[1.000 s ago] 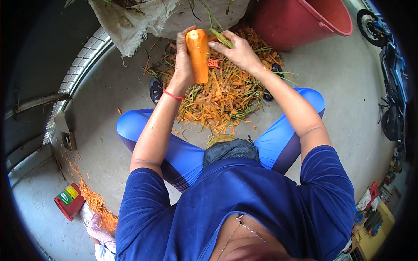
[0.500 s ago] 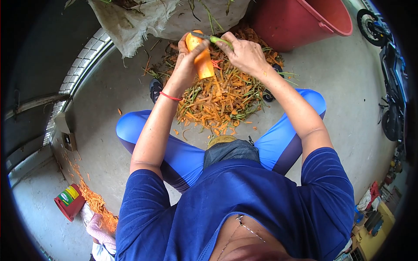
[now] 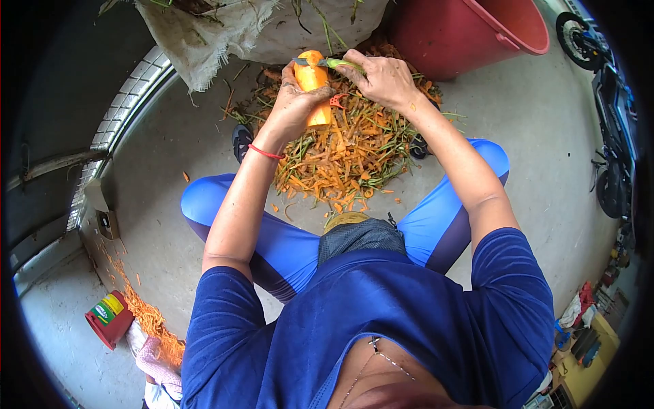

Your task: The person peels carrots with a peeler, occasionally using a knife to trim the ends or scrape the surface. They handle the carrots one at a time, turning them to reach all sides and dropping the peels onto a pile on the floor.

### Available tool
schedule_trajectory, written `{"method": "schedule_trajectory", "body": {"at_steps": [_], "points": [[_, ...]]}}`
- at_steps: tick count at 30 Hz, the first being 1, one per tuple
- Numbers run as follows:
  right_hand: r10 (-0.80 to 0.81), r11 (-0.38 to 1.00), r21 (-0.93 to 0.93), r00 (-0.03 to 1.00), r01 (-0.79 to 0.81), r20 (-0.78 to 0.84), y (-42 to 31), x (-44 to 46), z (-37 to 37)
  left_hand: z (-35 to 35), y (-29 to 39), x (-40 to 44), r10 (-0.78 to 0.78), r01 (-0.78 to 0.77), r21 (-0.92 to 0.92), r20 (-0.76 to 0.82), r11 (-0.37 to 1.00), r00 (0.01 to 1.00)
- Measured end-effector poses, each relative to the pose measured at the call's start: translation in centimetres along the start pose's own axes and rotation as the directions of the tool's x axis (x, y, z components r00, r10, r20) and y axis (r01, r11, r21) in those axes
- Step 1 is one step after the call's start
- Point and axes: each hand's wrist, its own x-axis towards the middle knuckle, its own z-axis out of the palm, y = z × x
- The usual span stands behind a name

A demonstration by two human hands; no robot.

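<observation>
My left hand [image 3: 297, 102] is wrapped round a thick, peeled orange carrot [image 3: 312, 76], its thumb lying across the front. The carrot stands nearly upright over the pile of orange peelings and green stems [image 3: 347, 153]. My right hand [image 3: 385, 80] is closed on the green handle of a knife [image 3: 335, 63]. The knife's dark blade lies across the carrot near its upper end, pointing left. Just right of the carrot, a red plastic piece [image 3: 337, 101] shows on the pile.
A large red tub [image 3: 449, 41] stands at the upper right, and a pale sack [image 3: 320, 31] lies beyond the pile. A motorcycle [image 3: 610, 136] is at the far right. At the lower left are a small red bucket [image 3: 109, 320] and orange shreds [image 3: 146, 310].
The knife blade now lies across the upper part of the carrot; one second ago it was not visible there. My left thumb has moved across the carrot's front, and my right hand has turned.
</observation>
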Motion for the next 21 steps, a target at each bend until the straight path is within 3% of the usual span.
{"method": "schedule_trajectory", "body": {"at_steps": [4, 5, 7, 8, 9, 11, 12, 13, 16, 21], "points": [[0.131, 0.990, -0.081, 0.980, -0.119, 0.153, 0.7, 0.6, 0.2, 0.4, 0.8, -0.3, -0.086, 0.090, 0.084, -0.052, 0.992, 0.995], [0.226, 0.963, -0.164, 0.971, -0.212, 0.074, 2.2, 1.0, 0.6, 0.0, -0.2, -0.2, -0.077, 0.078, 0.116, -0.011, 0.990, 0.997], [0.253, 0.963, -0.100, 0.967, -0.251, 0.011, 5.0, 1.2, 0.4, 0.1, -0.7, -0.8, -0.045, 0.040, 0.056, 0.100, 0.998, 0.994], [0.237, 0.971, -0.032, 0.971, -0.239, -0.042, 4.8, 1.1, 0.8, -0.1, -0.8, -0.6, -0.033, 0.028, 0.058, 0.098, 0.998, 0.995], [0.237, 0.971, -0.012, 0.968, -0.237, 0.083, 3.5, 1.1, 0.4, -0.1, -0.8, -0.5, 0.037, -0.045, 0.133, 0.064, 0.990, 0.997], [0.076, 0.997, 0.000, 0.988, -0.077, 0.135, 0.3, 0.2, 0.1, -0.6, -0.5, -0.1, 0.170, -0.165, 0.303, 0.009, 0.939, 0.985], [0.067, 0.997, 0.026, 0.963, -0.077, 0.262, -1.1, 0.2, -0.7, -1.7, -1.8, 1.0, 0.231, -0.198, 0.419, -0.029, 0.886, 0.972], [-0.058, 0.998, 0.039, 0.998, 0.057, 0.023, -1.3, -0.4, 0.5, -2.0, -2.0, 1.3, 0.235, -0.196, 0.452, -0.032, 0.870, 0.971], [-0.069, 0.997, 0.032, 0.996, 0.067, 0.053, -1.0, -0.4, 0.9, -2.9, -2.4, 1.7, 0.282, -0.196, 0.617, -0.045, 0.762, 0.958], [-0.076, 0.997, 0.018, 0.997, 0.076, 0.019, -0.3, -0.4, 1.3, -1.8, -2.1, 1.0, 0.192, -0.188, 0.355, 0.027, 0.916, 0.981]]}}
